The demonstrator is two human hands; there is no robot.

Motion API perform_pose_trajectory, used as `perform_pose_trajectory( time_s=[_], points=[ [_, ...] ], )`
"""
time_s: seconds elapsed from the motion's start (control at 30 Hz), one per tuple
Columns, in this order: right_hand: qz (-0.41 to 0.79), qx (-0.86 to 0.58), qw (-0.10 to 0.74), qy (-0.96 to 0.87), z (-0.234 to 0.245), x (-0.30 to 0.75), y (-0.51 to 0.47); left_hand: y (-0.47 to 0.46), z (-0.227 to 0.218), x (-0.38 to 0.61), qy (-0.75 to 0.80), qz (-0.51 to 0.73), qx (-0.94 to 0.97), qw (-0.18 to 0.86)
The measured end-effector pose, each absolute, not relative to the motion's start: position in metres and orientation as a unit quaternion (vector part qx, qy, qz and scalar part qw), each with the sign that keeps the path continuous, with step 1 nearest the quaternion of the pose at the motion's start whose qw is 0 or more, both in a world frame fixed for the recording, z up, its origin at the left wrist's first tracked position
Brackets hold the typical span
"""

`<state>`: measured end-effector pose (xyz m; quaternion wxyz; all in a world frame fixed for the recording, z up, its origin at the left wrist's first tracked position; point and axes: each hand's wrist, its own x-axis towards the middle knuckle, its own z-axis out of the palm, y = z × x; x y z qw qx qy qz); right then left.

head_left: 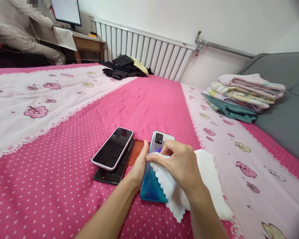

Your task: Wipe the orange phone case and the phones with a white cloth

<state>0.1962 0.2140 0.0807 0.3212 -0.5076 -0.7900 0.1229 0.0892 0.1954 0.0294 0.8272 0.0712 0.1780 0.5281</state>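
A smartphone (147, 189) with a glossy blue-to-silver back lies face down in front of me, camera block at the far end. My left hand (139, 163) holds it along its left edge, thumb pointing up the side and the other fingers mostly hidden. My right hand (181, 161) pinches a white scalloped-edge cloth (173, 196) and presses it against the phone's back. More white cloth (209, 176) spreads on the bed beyond that wrist. Left of my hands, a white-edged phone (114, 147) rests screen up, partly over a dark phone (107, 176). An orange-brown case-like piece (137, 151) shows behind my left thumb.
Everything lies on a pink dotted bedspread (144, 99). Folded fabrics (241, 94) are stacked at the right by a grey headboard (284, 83). Dark clothes (124, 66) lie near the radiator (149, 46). A person (17, 33) sits at the far left beside a desk with a monitor (66, 11).
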Motion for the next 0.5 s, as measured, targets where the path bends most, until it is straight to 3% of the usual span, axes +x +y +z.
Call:
perform_pose_trajectory(
  time_s=[0.2,0.5],
  points=[
    [0.083,-0.540,0.385,-0.744,0.077,0.202,0.222,0.193,0.037,0.092,0.135,0.503,0.070,0.851],
    [0.115,-0.560,0.339,-0.747,0.083,0.210,0.223,0.197,0.038,0.085,0.116,0.564,0.052,0.816]
  ],
)
